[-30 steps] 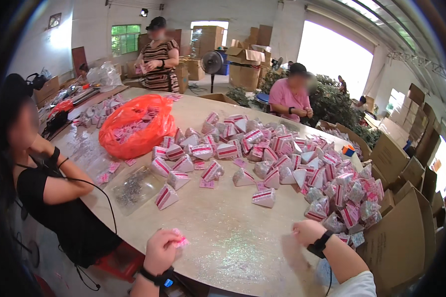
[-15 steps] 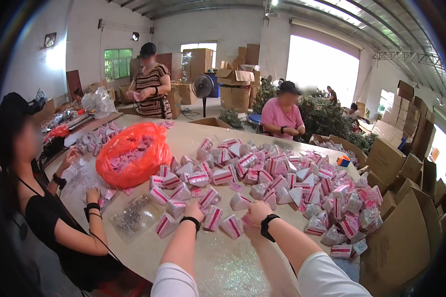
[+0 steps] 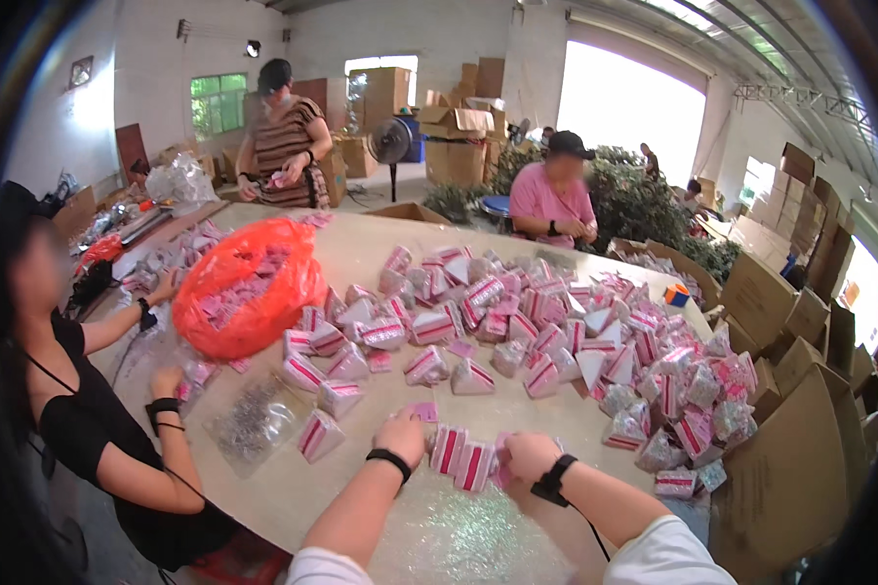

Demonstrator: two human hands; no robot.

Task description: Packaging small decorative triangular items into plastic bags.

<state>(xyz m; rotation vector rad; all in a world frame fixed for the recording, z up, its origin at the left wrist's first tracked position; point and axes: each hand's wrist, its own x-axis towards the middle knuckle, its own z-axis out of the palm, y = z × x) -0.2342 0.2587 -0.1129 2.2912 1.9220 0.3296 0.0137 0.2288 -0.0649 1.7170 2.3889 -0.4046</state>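
Note:
My left hand (image 3: 401, 436) is closed, and a pink card (image 3: 422, 410) sticks out past its fingertips. My right hand (image 3: 532, 455) is also closed, its fingers on a pink slip (image 3: 502, 460). Between the two hands stand a clear-wrapped wedge-shaped pack (image 3: 448, 449) and a second wedge pack (image 3: 474, 466), side by side, each white with a dark pink stripe. Just beyond them lie one more striped pack (image 3: 473, 377) and another (image 3: 426, 367). My fingers partly hide both cards.
A large heap of wedge packs (image 3: 595, 341) covers the table's right side. At left are an open red plastic bag (image 3: 190, 317) of pink pieces and a clear bag (image 3: 254, 424) of small metal-looking parts. One co-worker (image 3: 98, 390) works at my left, others beyond. Cardboard boxes (image 3: 790, 458) crowd the right.
Both hands have come nearer to me. The two packs between them now stand closer together. A pink card shows at my left fingertips. The co-worker at the left has reached an arm forward.

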